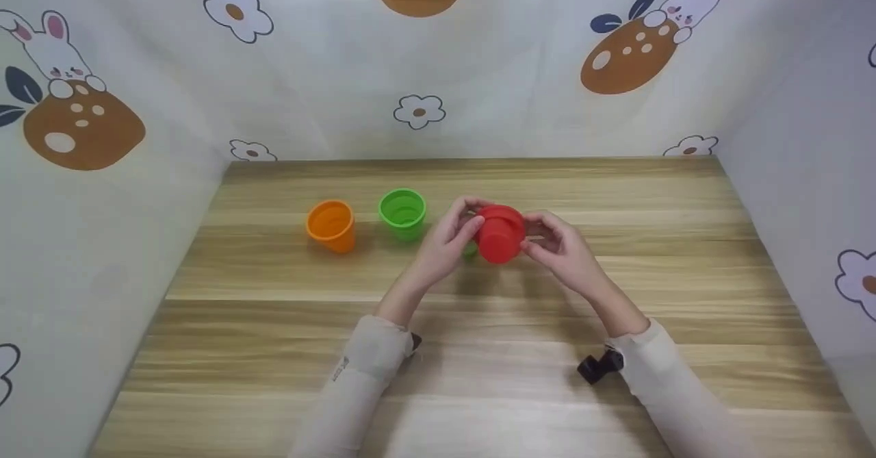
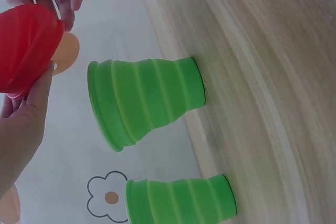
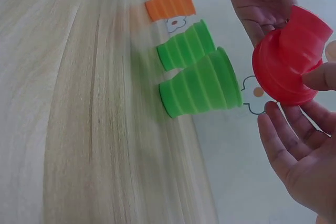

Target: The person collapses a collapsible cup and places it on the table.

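Note:
Both hands hold a red silicone cup (image 1: 500, 237) above the table, its base tilted toward the head camera. Partly folded, the cup (image 3: 286, 59) has a narrow end poking out of a wide collar. My left hand (image 1: 443, 244) grips its left side, thumb on the wall. From the right, my right hand (image 1: 567, 251) pinches the rim between thumb and fingers; some of its fingers extend loosely in the right wrist view. Below the red cup stands a green ribbed cup (image 2: 144, 95), mostly hidden from the head camera. Left of it are another green cup (image 1: 404, 217) and an orange cup (image 1: 332, 225).
The green and orange cups stand upright, mouths up, on a wood-grain table (image 1: 274, 348). A patterned white cloth (image 1: 328, 68) rises behind the table and along both sides. Black wrist devices (image 1: 601, 365) sit at the sleeves.

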`<act>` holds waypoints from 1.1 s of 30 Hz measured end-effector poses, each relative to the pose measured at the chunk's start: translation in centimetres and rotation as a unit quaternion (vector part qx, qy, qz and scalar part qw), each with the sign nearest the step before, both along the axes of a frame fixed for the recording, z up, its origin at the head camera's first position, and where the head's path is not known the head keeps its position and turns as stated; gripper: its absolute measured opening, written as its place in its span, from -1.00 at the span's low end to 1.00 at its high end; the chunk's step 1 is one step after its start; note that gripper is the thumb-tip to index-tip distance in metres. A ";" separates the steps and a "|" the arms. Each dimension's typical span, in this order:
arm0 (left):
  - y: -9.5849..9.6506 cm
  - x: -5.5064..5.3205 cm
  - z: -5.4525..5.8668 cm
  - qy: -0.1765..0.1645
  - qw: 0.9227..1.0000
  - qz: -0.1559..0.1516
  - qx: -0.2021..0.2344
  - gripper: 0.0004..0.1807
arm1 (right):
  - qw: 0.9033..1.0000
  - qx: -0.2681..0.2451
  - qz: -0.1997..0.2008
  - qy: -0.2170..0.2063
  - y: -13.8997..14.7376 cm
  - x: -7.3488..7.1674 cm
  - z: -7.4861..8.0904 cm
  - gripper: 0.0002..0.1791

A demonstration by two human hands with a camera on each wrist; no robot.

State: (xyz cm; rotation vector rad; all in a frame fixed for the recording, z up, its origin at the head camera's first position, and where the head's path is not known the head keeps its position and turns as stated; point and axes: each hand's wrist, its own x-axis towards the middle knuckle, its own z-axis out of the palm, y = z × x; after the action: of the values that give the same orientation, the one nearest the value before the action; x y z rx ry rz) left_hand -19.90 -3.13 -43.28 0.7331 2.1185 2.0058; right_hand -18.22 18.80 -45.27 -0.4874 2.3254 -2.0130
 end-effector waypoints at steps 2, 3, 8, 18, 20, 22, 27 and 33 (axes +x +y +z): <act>0.0 0.0 0.1 0.002 1.000 0.001 -0.001 -0.68 | 1.000 -0.008 -0.001 -0.016 0.0 0.0 0.0 -0.60; 0.0 0.0 0.1 0.002 1.000 0.002 -0.002 -0.68 | 1.000 -0.011 -0.005 -0.022 -0.1 0.0 0.0 -0.60; -0.1 0.0 0.1 -0.006 1.000 0.005 -0.005 -0.69 | 0.999 -0.011 -0.031 -0.026 -0.3 0.0 -0.1 -0.63; -0.1 0.1 0.0 -0.013 1.000 -0.008 0.003 -0.71 | 0.997 0.006 -0.072 0.012 -0.5 0.1 0.0 -0.70; -0.1 0.1 0.0 -0.020 1.000 -0.012 0.008 -0.71 | 0.997 0.010 -0.074 0.026 -0.6 0.1 0.1 -0.72; -0.1 0.2 0.0 -0.027 0.999 -0.015 0.011 -0.71 | 0.996 0.019 -0.074 0.041 -0.6 0.2 0.1 -0.72; 0.0 0.2 0.0 -0.048 0.999 -0.020 -0.012 -0.69 | 0.991 0.074 -0.073 0.083 -0.8 0.3 0.3 -0.70; 0.0 0.1 0.1 -0.027 0.996 -0.021 -0.079 -0.69 | 0.980 0.133 -0.060 0.138 -0.9 0.4 0.2 -0.69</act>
State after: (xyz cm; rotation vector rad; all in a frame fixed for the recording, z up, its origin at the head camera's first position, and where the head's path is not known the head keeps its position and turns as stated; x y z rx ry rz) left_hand -19.81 -3.14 -43.19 0.6846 2.1809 1.7920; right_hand -17.85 17.93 -45.05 -0.6613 2.7978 -1.7334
